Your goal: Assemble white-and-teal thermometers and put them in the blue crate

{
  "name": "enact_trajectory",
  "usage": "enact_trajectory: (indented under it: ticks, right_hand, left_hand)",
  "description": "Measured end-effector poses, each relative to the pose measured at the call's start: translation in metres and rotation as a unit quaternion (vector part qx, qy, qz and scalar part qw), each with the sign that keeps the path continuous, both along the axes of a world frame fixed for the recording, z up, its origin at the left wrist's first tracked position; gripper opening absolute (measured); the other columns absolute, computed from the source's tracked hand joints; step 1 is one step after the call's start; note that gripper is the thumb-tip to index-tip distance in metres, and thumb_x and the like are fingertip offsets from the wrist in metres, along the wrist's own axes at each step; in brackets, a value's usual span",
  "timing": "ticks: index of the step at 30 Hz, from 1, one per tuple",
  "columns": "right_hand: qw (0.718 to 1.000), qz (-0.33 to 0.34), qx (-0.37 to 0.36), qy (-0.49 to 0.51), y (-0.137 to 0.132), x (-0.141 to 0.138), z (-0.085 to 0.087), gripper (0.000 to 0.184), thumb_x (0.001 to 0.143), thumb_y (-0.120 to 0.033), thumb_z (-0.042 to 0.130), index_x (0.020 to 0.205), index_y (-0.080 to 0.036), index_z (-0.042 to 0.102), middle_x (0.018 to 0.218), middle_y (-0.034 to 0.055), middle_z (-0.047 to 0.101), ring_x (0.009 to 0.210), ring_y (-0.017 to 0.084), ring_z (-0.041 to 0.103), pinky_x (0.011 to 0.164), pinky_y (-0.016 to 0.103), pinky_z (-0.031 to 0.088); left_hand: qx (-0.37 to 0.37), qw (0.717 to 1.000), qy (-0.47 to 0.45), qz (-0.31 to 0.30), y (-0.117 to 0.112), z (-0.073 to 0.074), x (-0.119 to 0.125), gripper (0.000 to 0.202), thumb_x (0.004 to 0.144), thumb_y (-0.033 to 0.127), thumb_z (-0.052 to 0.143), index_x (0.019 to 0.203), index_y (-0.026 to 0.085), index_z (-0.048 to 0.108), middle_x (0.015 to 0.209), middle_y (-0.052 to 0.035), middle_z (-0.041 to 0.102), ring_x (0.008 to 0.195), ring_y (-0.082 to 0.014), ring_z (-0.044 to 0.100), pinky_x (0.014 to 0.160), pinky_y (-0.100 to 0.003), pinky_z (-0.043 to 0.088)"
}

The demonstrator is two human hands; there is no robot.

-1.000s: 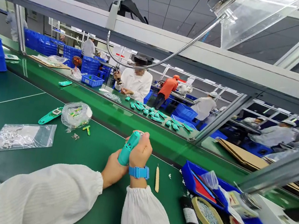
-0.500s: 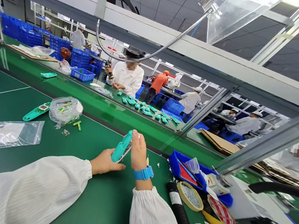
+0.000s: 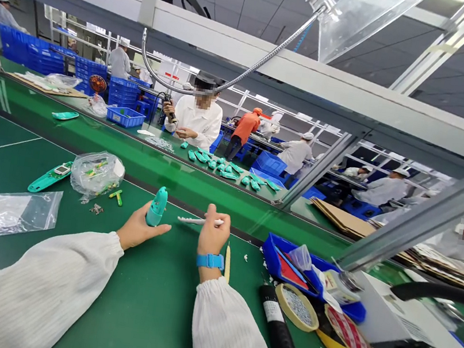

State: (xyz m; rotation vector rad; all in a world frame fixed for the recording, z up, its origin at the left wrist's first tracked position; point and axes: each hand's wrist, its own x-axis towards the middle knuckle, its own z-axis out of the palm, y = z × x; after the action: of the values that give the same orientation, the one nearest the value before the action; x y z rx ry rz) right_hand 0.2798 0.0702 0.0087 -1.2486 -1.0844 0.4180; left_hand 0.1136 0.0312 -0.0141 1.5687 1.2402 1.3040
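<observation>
My left hand (image 3: 139, 229) grips a teal plastic housing (image 3: 158, 207), held upright above the green mat with the thumb stretched out below it. In my right hand (image 3: 213, 232) is a thin white plastic strip (image 3: 191, 220), pinched by the fingers and pointing left towards the housing. A gap separates the two parts. A blue band circles my right wrist. Beside that wrist a slim cream-coloured stick (image 3: 227, 262) lies on the mat. Further left lies another teal housing (image 3: 51, 176) with a small display set in it.
A clear bag (image 3: 97, 172) with green-yellow pieces and a flat bag of white parts (image 3: 1, 214) lie left. Right are a blue tray (image 3: 274, 256), tape rolls (image 3: 297, 307) and a black tube (image 3: 284, 336). Across the green ledge, a co-worker (image 3: 199, 114) sits behind several teal shells (image 3: 228, 169).
My hands have moved apart: the left went left with the teal housing, now more upright. The white strip has come away from the housing in my right hand.
</observation>
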Motion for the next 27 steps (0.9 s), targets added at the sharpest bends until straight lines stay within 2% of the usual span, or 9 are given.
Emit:
enact_trajectory:
  ticks: [6,10,12,14,16,18,22,25,27]
  right_hand:
    - [0.983,0.139,-0.020,-0.121,-0.022,-0.016,-0.007,0.037,0.061,-0.054,0.061,0.056,-0.020,0.047,0.073,0.0034,0.052,0.082,0.020,0.042,0.081,0.035,0.031]
    - [0.959,0.232,-0.103,-0.122,-0.071,-0.008,0.007,0.039,0.074,-0.057,0.047,0.066,-0.019,0.052,0.074,0.0049,0.055,0.078,0.019,0.047,0.073,0.033,0.036]
    - [0.923,0.331,-0.182,-0.081,-0.103,-0.006,0.014,0.049,0.080,-0.059,0.032,0.069,-0.017,0.053,0.068,0.0056,0.058,0.063,0.016,0.051,0.058,0.029,0.039]
    - [0.837,0.465,-0.283,0.054,-0.133,-0.007,0.017,0.055,0.079,-0.063,0.028,0.086,-0.015,0.055,0.071,0.0073,0.062,0.056,0.013,0.054,0.048,0.024,0.036]
    - [0.764,0.512,-0.331,0.213,-0.155,-0.007,0.016,0.055,0.073,-0.064,0.042,0.095,-0.015,0.049,0.069,0.0053,0.062,0.049,0.010,0.052,0.043,0.020,0.032]
    - [0.777,0.456,-0.326,0.284,-0.166,-0.003,0.012,0.048,0.066,-0.058,0.057,0.088,-0.016,0.046,0.060,0.0000,0.057,0.042,0.006,0.046,0.040,0.018,0.028]
    - [0.870,0.305,-0.322,0.215,-0.168,0.015,0.000,0.043,0.069,-0.052,0.059,0.085,-0.016,0.042,0.058,-0.0015,0.053,0.044,0.007,0.045,0.040,0.019,0.031]
    - [0.881,0.296,-0.350,0.115,-0.166,0.029,-0.005,0.048,0.072,-0.053,0.055,0.098,-0.015,0.042,0.067,0.0003,0.054,0.052,0.010,0.049,0.042,0.020,0.035]
    - [0.858,0.353,-0.372,0.007,-0.166,0.041,-0.002,0.047,0.069,-0.051,0.058,0.099,-0.016,0.045,0.067,-0.0003,0.054,0.054,0.011,0.048,0.044,0.021,0.035]
  left_hand:
    - [0.084,0.994,0.064,0.036,0.002,-0.001,-0.005,0.040,0.068,0.039,0.061,0.097,0.019,0.043,0.062,0.0066,0.037,0.052,-0.0075,0.038,0.054,-0.021,0.035]
    - [0.158,0.976,0.132,0.077,-0.004,0.001,0.004,0.039,0.070,0.037,0.059,0.100,0.019,0.042,0.073,0.0032,0.043,0.059,-0.0091,0.045,0.061,-0.023,0.039]
    - [0.190,0.964,0.161,0.091,-0.011,0.005,0.016,0.038,0.072,0.035,0.058,0.102,0.019,0.042,0.078,0.0004,0.046,0.067,-0.0118,0.047,0.066,-0.026,0.040]
    - [0.220,0.955,0.191,0.058,-0.019,0.008,0.031,0.036,0.074,0.035,0.056,0.103,0.019,0.043,0.081,-0.0015,0.048,0.074,-0.0144,0.048,0.070,-0.029,0.041]
    - [0.242,0.948,0.207,-0.013,-0.026,0.011,0.046,0.035,0.077,0.032,0.052,0.108,0.019,0.042,0.084,-0.0032,0.050,0.080,-0.0160,0.048,0.075,-0.032,0.041]
    - [0.233,0.951,0.187,-0.077,-0.032,0.013,0.058,0.043,0.078,0.027,0.048,0.119,0.019,0.036,0.100,-0.0076,0.049,0.094,-0.0183,0.046,0.085,-0.037,0.038]
    - [-0.009,0.983,-0.002,-0.186,-0.044,0.016,0.071,0.048,0.082,0.029,0.042,0.126,0.016,0.028,0.116,-0.0123,0.045,0.107,-0.0193,0.043,0.095,-0.041,0.032]
    - [-0.231,0.903,-0.145,-0.333,-0.056,0.019,0.076,0.041,0.081,0.040,0.044,0.113,0.015,0.041,0.089,-0.0056,0.055,0.084,-0.0154,0.053,0.082,-0.034,0.041]
    - [-0.279,0.867,-0.178,-0.372,-0.061,0.020,0.076,0.038,0.074,0.037,0.057,0.103,0.016,0.046,0.081,-0.0014,0.054,0.077,-0.0128,0.053,0.074,-0.028,0.042]
